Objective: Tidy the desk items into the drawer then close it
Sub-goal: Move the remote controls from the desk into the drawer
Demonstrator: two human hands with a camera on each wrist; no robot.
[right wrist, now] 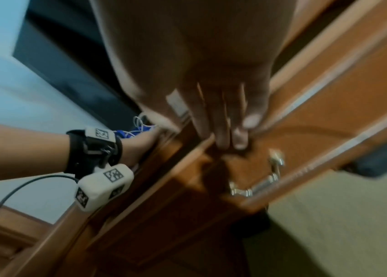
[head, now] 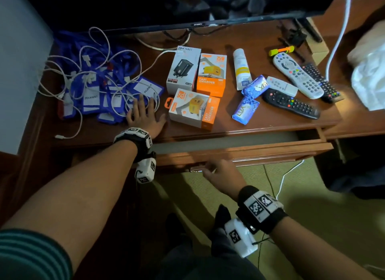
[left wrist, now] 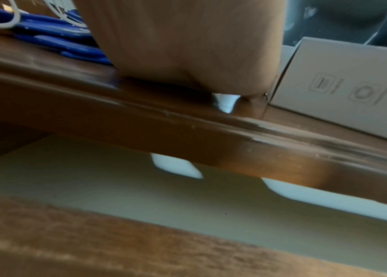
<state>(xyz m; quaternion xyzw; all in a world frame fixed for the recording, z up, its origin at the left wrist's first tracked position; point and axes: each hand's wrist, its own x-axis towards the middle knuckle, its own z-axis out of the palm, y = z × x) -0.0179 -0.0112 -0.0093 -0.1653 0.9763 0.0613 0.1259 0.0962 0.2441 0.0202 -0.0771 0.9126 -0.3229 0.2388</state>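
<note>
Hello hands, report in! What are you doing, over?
Left hand flat on desk by blue tags. Right hand fingers straight at drawer front. Drawer partly open. Chargers, remotes not yet in.

Polished wood desk (head: 245,123), its varnish catching the light

The drawer (head: 239,152) front is glossy wood with a shiny metal handle (right wrist: 257,184); charger boxes (head: 195,108) are smooth printed card, soap bars (head: 245,110) glossy-wrapped.
</note>
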